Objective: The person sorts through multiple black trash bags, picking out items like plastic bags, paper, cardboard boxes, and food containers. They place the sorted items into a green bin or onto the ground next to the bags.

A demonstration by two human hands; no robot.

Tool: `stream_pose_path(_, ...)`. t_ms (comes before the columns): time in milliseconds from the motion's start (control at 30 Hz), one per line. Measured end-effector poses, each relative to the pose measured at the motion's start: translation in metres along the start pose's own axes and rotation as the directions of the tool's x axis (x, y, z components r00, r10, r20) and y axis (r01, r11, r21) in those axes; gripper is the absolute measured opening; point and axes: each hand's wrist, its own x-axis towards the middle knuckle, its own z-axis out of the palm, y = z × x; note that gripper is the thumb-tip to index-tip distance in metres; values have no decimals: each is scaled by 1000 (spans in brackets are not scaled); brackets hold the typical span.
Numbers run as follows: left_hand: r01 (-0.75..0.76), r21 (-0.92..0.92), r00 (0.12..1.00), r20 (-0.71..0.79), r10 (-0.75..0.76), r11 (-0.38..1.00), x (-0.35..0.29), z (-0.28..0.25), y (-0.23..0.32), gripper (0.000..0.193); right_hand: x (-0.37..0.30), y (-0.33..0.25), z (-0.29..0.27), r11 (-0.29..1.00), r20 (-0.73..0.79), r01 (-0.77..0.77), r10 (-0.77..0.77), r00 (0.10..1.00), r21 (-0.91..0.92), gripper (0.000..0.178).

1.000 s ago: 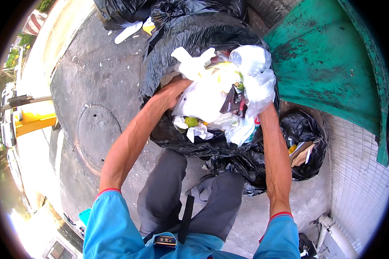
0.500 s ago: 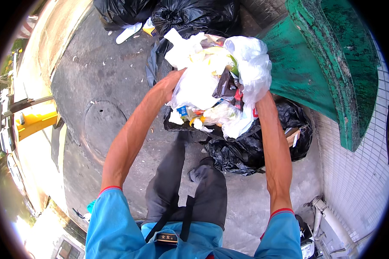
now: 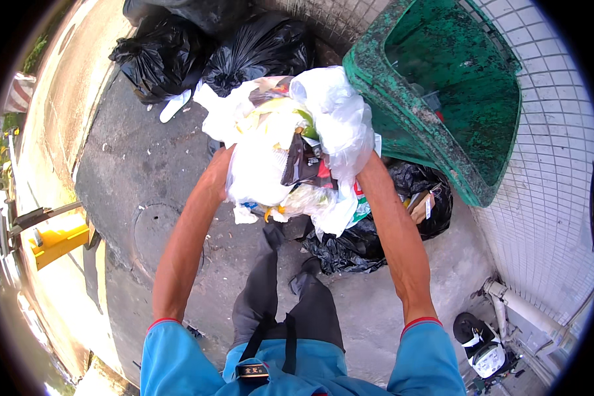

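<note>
Between my hands, raised above the ground, is a bundle of rubbish: white plastic bags, wrappers, a dark brown packet and food scraps. My left hand grips its left side and my right hand its right side; the fingers of both are hidden by the rubbish. A cloudy white plastic bag bulges at the upper right of the bundle. Just beyond my right hand stands an open green wheelie bin with a grimy inside. Under my right forearm lies an open black rubbish bag with cardboard in it.
Full black rubbish bags sit at the far side, near a white flat scrap on the ground. A tiled wall runs along the right, with a pipe and a parked scooter. At the left is a yellow barrier post.
Both hands and the bundle have risen a little and swung nearer the bin in view. The bin's open mouth now shows more fully, and the view has turned to the right.
</note>
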Motion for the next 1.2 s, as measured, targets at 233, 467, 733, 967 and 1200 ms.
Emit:
stream_pose_path(233, -388, 782, 878, 153, 453, 489, -118, 34, 78, 39, -13, -77, 61, 988, 84, 21, -34, 996, 152, 47)
stream_pose_path(467, -518, 575, 842, 212, 496, 633, -155, 109, 150, 41, -7, -187, 40, 974, 17, 165, -170, 985, 157, 51)
stream_pose_path(733, -594, 476, 799, 442, 407, 649, -123, 253, 207, 42, -22, -316, -70, 923, -191, 370, -346, 919, 110, 55)
stream_pose_path(967, -556, 348, 736, 629, 252, 755, -33, 403, 220, 44, -10, -385, -190, 877, -468, 474, -453, 759, -81, 59)
stream_pose_path(1200, -392, 326, 902, 320, 290, 860, 27, 458, 164, 45, 33, -326, -301, 939, -711, 134, -329, 622, -318, 63)
